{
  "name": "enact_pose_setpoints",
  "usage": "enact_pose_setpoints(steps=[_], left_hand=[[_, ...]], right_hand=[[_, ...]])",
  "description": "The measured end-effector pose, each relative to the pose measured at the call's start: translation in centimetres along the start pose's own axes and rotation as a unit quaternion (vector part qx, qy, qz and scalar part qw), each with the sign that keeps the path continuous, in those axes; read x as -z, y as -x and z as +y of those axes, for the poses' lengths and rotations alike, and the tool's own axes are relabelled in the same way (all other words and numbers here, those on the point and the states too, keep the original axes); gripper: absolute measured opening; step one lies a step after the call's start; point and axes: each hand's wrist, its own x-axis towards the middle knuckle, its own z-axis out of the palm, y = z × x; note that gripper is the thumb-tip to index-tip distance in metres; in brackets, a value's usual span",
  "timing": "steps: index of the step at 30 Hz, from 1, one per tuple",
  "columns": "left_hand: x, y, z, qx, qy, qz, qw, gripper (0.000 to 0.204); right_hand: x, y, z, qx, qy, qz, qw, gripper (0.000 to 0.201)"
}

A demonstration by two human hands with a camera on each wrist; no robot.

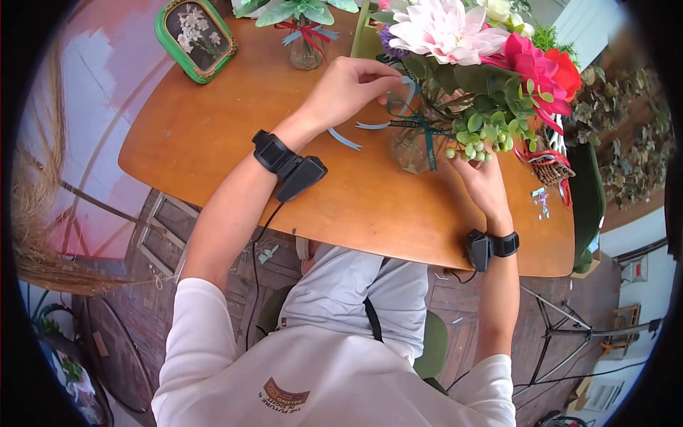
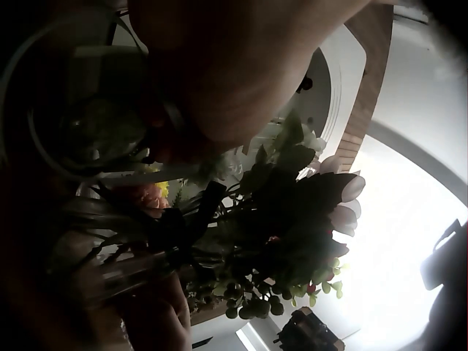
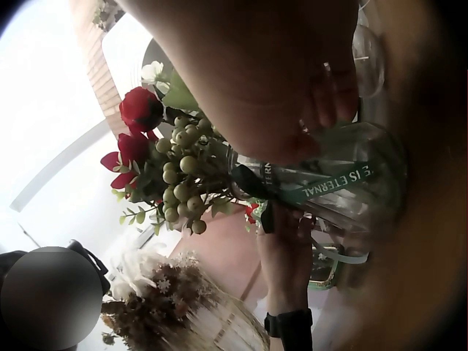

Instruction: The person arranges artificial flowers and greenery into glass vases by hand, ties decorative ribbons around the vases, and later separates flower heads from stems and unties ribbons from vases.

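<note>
A clear glass vase point(image 1: 410, 153) holds a bouquet with a large pale pink flower point(image 1: 447, 32), a deep pink flower point(image 1: 528, 65) and green berries point(image 1: 478, 151). Round its neck goes a dark green ribbon point(image 3: 333, 184) with white lettering, its bow at the front. My left hand point(image 1: 350, 89) is left of the neck, thumb and fingertips pinching a light blue ribbon point(image 1: 409, 89) whose tails hang over the table. On the other side, my right hand point(image 1: 482, 186) holds the vase, its fingers partly hidden under the leaves in the head view.
On the wooden table point(image 1: 284, 164), a green picture frame point(image 1: 196, 39) stands at the back left. Nearby is a small glass vase point(image 1: 306, 53) with a red bow. A woven basket point(image 1: 551, 167) with red ribbon and some scraps point(image 1: 541, 201) lie at the right edge.
</note>
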Motion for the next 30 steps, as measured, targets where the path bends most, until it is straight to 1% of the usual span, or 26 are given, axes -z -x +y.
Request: enact_pose_setpoints(steps=[2, 5, 7, 9, 10, 12, 13, 14, 16, 17, 19, 20, 22, 23, 25, 26, 28, 30], left_hand=[[-0.2, -0.1, -0.2, -0.011, 0.007, -0.009, 1.000, 0.024], [-0.6, -0.1, -0.5, 0.001, 0.012, -0.021, 1.000, 0.024], [-0.8, -0.1, -0.7, -0.003, -0.009, -0.020, 1.000, 0.023], [-0.8, 0.0, -0.6, -0.002, -0.010, -0.025, 1.000, 0.023], [-0.8, -0.1, -0.6, -0.001, -0.013, -0.028, 1.000, 0.024], [-0.9, -0.4, -0.5, -0.010, 0.003, -0.029, 1.000, 0.023], [-1.0, -0.5, -0.5, -0.013, 0.020, -0.028, 0.999, 0.023], [-0.8, -0.8, -0.5, -0.014, 0.021, -0.028, 0.999, 0.023], [-0.4, -1.4, 0.1, 0.016, -0.002, -0.075, 0.997, 0.026], [-0.4, -1.4, 0.6, 0.017, -0.001, -0.074, 0.997, 0.026], [-0.1, -1.8, 2.1, 0.050, -0.043, -0.117, 0.991, 0.027], [0.0, -2.0, 2.8, 0.048, -0.046, -0.117, 0.991, 0.027], [-0.1, -2.2, 4.3, 0.078, -0.130, -0.158, 0.976, 0.028], [-0.1, -2.4, 5.0, 0.077, -0.131, -0.159, 0.975, 0.028], [-0.2, -2.6, 6.2, 0.119, -0.171, -0.181, 0.961, 0.026], [-0.3, -2.6, 6.1, 0.118, -0.173, -0.184, 0.960, 0.026], [-0.3, -2.9, 5.4, 0.081, -0.141, -0.165, 0.973, 0.025], [-0.2, -4.1, 2.5, 0.062, -0.143, -0.168, 0.973, 0.026]], right_hand=[[0.0, 0.1, -0.2, 0.000, 0.009, 0.000, 1.000, 0.026], [0.3, -0.1, 0.3, -0.008, 0.031, 0.000, 0.999, 0.026], [0.6, -0.3, 0.9, -0.018, 0.045, 0.001, 0.999, 0.026], [0.7, -0.6, 1.0, 0.012, 0.078, 0.020, 0.997, 0.036], [0.8, -0.9, 1.0, 0.013, 0.080, 0.024, 0.996, 0.036], [1.0, -1.5, 0.9, 0.032, 0.034, 0.062, 0.997, 0.037], [1.1, -1.6, 0.7, 0.021, 0.061, 0.092, 0.994, 0.039], [1.4, -1.9, 0.8, 0.021, 0.062, 0.093, 0.994, 0.039], [2.2, -2.7, 1.3, 0.051, 0.132, 0.073, 0.987, 0.039], [2.3, -3.0, 1.6, 0.059, 0.144, 0.083, 0.984, 0.037], [2.4, -3.5, 1.7, 0.055, 0.145, 0.073, 0.985, 0.034], [2.5, -3.7, 1.6, 0.050, 0.146, 0.064, 0.986, 0.030], [2.4, -3.8, 1.2, 0.056, 0.141, 0.067, 0.986, 0.026], [2.2, -3.8, 0.8, 0.060, 0.138, 0.067, 0.986, 0.023], [1.9, -3.8, 0.4, 0.068, 0.132, 0.064, 0.987, 0.021], [1.7, -3.8, 0.1, 0.079, 0.127, 0.059, 0.987, 0.019], [1.6, -3.6, 0.0, 0.070, 0.123, 0.063, 0.988, 0.022], [1.6, -4.0, 0.3, 0.072, 0.146, 0.019, 0.987, 0.026]])
